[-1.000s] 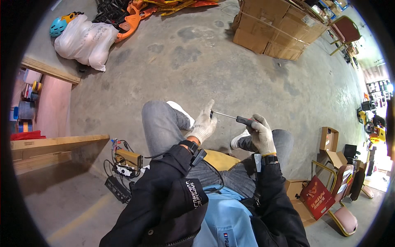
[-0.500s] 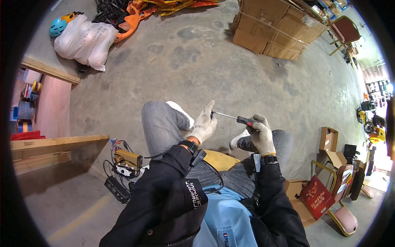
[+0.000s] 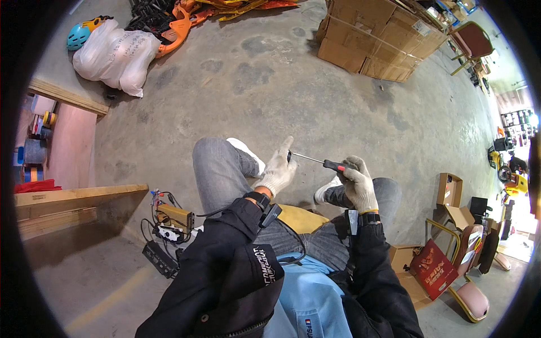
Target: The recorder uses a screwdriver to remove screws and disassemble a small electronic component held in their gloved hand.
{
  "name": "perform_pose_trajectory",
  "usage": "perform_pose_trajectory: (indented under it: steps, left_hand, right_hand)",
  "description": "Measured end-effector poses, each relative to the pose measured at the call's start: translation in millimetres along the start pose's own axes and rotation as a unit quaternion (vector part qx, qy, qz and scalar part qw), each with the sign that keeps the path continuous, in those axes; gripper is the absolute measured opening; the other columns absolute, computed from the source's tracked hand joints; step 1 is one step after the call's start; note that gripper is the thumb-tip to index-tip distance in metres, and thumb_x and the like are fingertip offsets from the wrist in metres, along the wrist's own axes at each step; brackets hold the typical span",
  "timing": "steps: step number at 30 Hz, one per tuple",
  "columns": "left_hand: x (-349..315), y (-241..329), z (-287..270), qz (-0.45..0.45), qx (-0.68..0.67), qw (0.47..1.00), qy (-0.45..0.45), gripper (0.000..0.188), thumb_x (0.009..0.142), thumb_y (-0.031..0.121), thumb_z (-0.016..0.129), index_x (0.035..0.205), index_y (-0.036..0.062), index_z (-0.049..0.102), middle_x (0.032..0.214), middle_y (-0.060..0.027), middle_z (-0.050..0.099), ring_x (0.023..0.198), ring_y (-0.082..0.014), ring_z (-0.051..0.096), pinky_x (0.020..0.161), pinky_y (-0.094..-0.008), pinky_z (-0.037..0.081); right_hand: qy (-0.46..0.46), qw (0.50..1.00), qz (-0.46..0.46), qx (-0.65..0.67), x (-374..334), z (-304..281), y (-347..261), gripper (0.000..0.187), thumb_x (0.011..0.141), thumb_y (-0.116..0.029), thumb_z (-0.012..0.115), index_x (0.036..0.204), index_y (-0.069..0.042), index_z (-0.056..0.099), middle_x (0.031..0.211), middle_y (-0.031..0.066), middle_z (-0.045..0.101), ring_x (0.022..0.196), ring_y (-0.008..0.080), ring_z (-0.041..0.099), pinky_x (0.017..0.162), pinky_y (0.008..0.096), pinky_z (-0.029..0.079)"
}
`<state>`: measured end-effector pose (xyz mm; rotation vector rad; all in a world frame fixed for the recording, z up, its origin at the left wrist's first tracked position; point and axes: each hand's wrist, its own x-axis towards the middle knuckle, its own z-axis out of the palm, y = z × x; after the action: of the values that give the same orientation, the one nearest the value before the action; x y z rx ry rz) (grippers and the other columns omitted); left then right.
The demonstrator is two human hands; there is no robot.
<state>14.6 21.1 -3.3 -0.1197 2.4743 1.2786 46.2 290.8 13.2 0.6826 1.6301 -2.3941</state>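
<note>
My right hand (image 3: 359, 185), in a pale knit glove, grips a screwdriver (image 3: 335, 165) by its red-and-black handle. The metal shaft slants leftward to a small black part (image 3: 289, 156) pinched in my left hand (image 3: 276, 169). That hand is gloved too, its index finger stretched out past the part. The tip of the screwdriver meets the black part, but whether it sits inside cannot be made out. Both hands are held above my bent legs in grey jeans (image 3: 217, 169), with a yellow seat or cushion (image 3: 298, 218) between them.
A wooden ledge (image 3: 84, 192) and a gold-coloured box with cables (image 3: 173, 216) stand at my left. Far ahead are a white plastic sack (image 3: 117, 56) and large cardboard boxes (image 3: 375, 39). At the right, a red box (image 3: 433, 269) lies by stacked chairs (image 3: 472, 298).
Hardly anything differs. Both hands hold nearly the same place, and the screwdriver still reaches from the right hand to the black part in the left.
</note>
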Motion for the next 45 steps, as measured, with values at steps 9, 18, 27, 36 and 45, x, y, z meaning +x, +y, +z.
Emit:
perform_pose_trajectory:
  steps: [9,18,27,36,45]
  left_hand:
    - [-1.7,3.2,-2.8,-0.005,-0.010,1.000,0.000,0.074,0.099,0.021,0.061,0.165,0.0269,0.029,0.152,-0.0252,0.051,0.135,-0.0452,0.055,0.114,-0.0505,0.045]
    - [-2.8,5.2,-1.4,-0.015,-0.001,1.000,-0.016,0.075,0.098,0.020,0.060,0.166,0.0266,0.028,0.150,-0.0252,0.051,0.133,-0.0461,0.056,0.113,-0.0515,0.045]
    - [-1.5,-3.0,0.6,-0.009,0.018,1.000,-0.007,0.076,0.099,0.024,0.061,0.166,0.0308,0.026,0.151,-0.0246,0.051,0.129,-0.0475,0.058,0.109,-0.0537,0.048]
    - [-0.3,-4.5,1.4,-0.003,0.016,1.000,0.000,0.076,0.099,0.026,0.061,0.166,0.0315,0.025,0.151,-0.0244,0.051,0.126,-0.0469,0.060,0.108,-0.0537,0.049]
    - [-6.0,14.5,-7.7,-0.021,0.001,0.999,-0.025,0.076,0.096,0.017,0.060,0.165,0.0161,0.028,0.155,-0.0292,0.047,0.140,-0.0459,0.050,0.116,-0.0498,0.042]
  right_hand:
    - [0.030,0.971,0.116,-0.205,-7.4,12.4,-17.8,0.038,0.107,-0.037,0.058,0.115,-0.004,0.075,0.105,0.0075,0.068,0.077,0.0108,0.057,0.065,0.0233,0.043]
    - [-0.027,0.999,0.031,0.025,-6.4,2.1,-15.9,0.034,0.097,-0.013,0.068,0.127,0.002,0.062,0.105,0.0121,0.066,0.084,0.0202,0.064,0.077,0.0302,0.055]
    - [-0.006,0.992,0.093,-0.085,-6.6,9.7,-19.9,0.038,0.105,-0.026,0.062,0.132,0.001,0.061,0.104,0.0086,0.063,0.077,0.0154,0.057,0.068,0.0293,0.050]
    - [-0.010,0.999,0.050,0.011,-7.5,10.7,-18.0,0.037,0.103,-0.022,0.066,0.132,0.001,0.062,0.110,0.0104,0.066,0.093,0.0196,0.066,0.081,0.0320,0.057]
    - [0.009,0.997,0.068,-0.019,-4.7,1.5,-15.4,0.031,0.106,-0.025,0.063,0.122,0.001,0.066,0.103,0.0098,0.067,0.082,0.0194,0.066,0.065,0.0292,0.053]
